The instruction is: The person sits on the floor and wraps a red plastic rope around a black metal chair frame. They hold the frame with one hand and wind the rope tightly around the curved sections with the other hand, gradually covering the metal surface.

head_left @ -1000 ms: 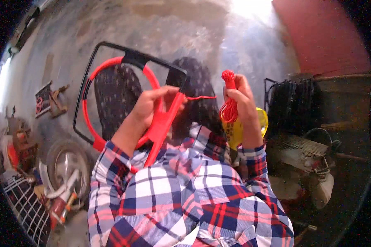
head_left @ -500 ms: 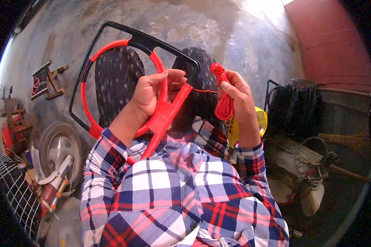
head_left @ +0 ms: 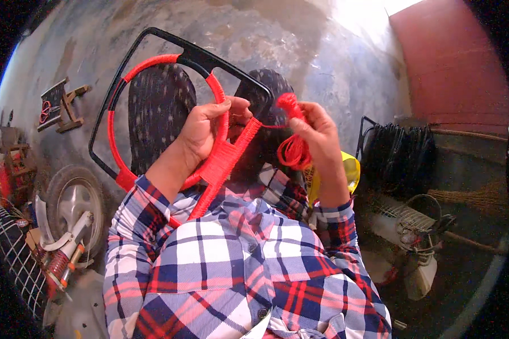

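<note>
A black metal frame (head_left: 225, 61) with a round inner ring lies tilted across my lap. Red cord is wound tightly over most of the ring (head_left: 111, 131) and along the straight bar (head_left: 229, 155) joined to it. My left hand (head_left: 205, 127) is closed round the ring's right side, thumb on top, beside the bar's upper end. To the right, my right hand (head_left: 318, 133) pinches a looped bundle of red cord (head_left: 294, 151) by its bound middle. A short strand (head_left: 273, 126) runs from the bar's upper end to that bundle.
Beyond my knees (head_left: 163, 113) spreads a concrete floor. A small wooden stool (head_left: 65, 107), a wheel (head_left: 76, 203) and a wire grid (head_left: 20, 260) are at the left. A yellow bag (head_left: 349, 172), a rack of black cords (head_left: 401, 152) and a red panel (head_left: 447, 68) are at the right.
My right hand with the cord bundle has moved left, closer to the bar, and the strand between them is shorter. My left hand keeps its hold on the ring.
</note>
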`<state>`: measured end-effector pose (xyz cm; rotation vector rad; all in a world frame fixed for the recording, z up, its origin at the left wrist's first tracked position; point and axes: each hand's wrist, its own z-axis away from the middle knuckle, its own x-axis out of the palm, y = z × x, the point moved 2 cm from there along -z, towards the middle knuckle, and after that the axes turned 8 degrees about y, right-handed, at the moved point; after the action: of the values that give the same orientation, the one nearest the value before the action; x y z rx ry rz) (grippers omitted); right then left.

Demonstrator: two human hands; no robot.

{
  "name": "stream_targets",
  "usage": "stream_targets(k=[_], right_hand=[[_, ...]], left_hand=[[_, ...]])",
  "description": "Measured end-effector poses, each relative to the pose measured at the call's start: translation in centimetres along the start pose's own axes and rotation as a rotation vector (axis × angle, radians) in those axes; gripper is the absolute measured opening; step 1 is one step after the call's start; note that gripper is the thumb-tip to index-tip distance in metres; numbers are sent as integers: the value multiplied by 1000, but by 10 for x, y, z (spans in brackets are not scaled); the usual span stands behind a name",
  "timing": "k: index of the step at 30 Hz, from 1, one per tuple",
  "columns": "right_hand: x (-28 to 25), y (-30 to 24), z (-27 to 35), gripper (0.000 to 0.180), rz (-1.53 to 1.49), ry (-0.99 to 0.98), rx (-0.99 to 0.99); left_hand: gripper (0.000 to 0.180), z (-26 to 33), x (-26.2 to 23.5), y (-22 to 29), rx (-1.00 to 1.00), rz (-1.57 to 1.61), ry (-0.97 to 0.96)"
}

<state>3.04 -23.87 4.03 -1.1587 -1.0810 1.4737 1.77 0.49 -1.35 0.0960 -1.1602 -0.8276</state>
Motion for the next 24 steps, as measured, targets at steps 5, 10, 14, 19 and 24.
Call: stream_targets(k=[5,10,14,19,24], right_hand=[[-7,-39,-19,29,350,126,-301],[33,-77,-21,18,919,-3,-685],[58,-72,-28,25,1088,-183,-883],[64,-60,-38,34,1071,-174,-890],[30,-54,-30,33,567,361,-809]], left_hand=[[35,3,4,3,47,-67,92],[34,-2,-9,6,217,-31,158],[39,-3,-9,8,336,22,136],[37,7,11,8,242,-3,56],[45,-2,-3,0,149,-44,-20]])
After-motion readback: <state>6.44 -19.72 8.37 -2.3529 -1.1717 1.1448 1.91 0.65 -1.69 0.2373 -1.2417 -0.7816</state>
